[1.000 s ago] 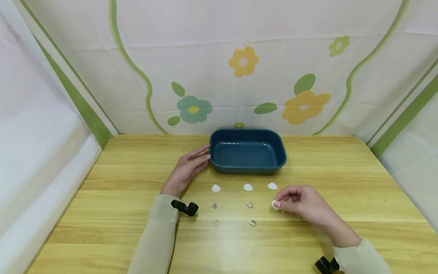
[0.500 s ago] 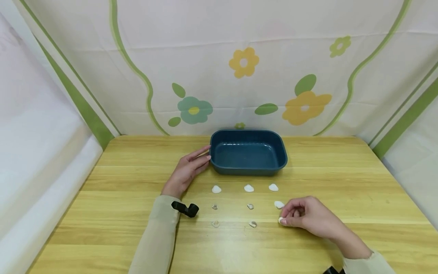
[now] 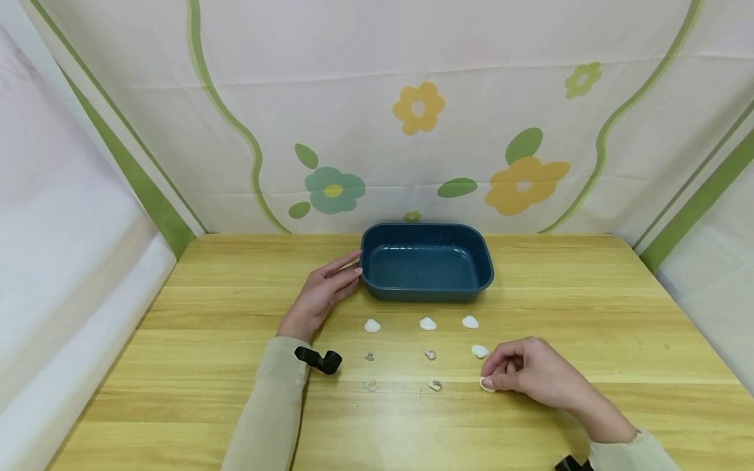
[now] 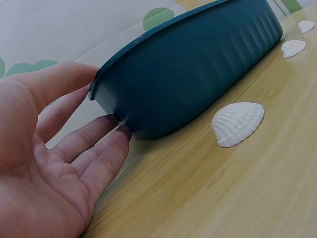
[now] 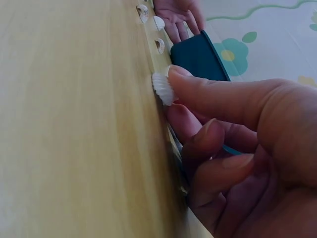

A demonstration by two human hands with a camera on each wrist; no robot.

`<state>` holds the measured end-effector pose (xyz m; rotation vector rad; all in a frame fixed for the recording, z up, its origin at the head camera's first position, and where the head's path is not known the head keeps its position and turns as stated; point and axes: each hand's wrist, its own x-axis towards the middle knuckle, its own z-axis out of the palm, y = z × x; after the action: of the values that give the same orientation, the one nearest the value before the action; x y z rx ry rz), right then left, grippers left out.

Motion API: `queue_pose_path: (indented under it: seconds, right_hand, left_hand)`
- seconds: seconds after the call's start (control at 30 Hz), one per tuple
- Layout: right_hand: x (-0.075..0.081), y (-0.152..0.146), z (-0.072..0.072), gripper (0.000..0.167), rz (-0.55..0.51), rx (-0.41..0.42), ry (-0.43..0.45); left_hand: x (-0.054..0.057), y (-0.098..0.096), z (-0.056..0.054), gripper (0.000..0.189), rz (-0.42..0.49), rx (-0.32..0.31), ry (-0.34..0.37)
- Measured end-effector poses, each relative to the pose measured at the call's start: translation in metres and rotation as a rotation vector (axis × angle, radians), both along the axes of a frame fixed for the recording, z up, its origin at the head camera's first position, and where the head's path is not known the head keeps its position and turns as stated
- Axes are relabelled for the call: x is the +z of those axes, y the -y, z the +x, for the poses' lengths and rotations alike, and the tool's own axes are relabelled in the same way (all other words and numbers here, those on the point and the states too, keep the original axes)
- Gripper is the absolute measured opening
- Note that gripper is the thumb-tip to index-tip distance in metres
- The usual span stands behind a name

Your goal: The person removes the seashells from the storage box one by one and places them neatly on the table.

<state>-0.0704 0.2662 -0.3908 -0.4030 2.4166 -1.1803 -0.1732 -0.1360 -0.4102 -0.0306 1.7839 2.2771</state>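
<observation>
My right hand (image 3: 538,373) pinches a white ribbed seashell (image 5: 162,89) between thumb and fingers, low over the wooden table at the right end of the nearest row. Just beyond it lies another white seashell (image 3: 480,352). At the back stands a dark blue rectangular basin (image 3: 424,294). My left hand (image 3: 321,294) touches the basin's left end with extended fingers; in the left wrist view the fingertips (image 4: 124,130) meet its wall. Three white seashells lie in a row before the basin, the left one (image 4: 237,124) nearest that hand.
Smaller grey-brown shells lie in the middle and near rows, among them one at left (image 3: 369,356) and one at centre (image 3: 434,386). A floral curtain (image 3: 377,131) hangs behind the wooden table (image 3: 235,392).
My right hand let go of a white seashell in the middle row and moved nearer and slightly right. It now pinches another shell, which has tilted. The left hand stays at the basin.
</observation>
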Motion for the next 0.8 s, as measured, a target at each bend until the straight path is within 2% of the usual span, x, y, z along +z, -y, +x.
queue_pose_path:
  seconds: [0.23, 0.37, 0.8]
  right_hand:
    - [-0.001, 0.000, -0.001, 0.019, 0.001, -0.013, -0.004]
    - [-0.001, -0.003, -0.001, 0.020, -0.036, -0.010, 0.022]
    - [-0.013, -0.025, -0.005, 0.026, -0.323, 0.027, 0.157]
  left_hand:
    - [0.002, 0.000, 0.000, 0.049, 0.004, -0.003, 0.000]
    - [0.002, 0.000, 0.000, 0.050, 0.000, -0.010, -0.006]
    - [0.001, -0.001, 0.000, 0.050, -0.005, -0.005, 0.000]
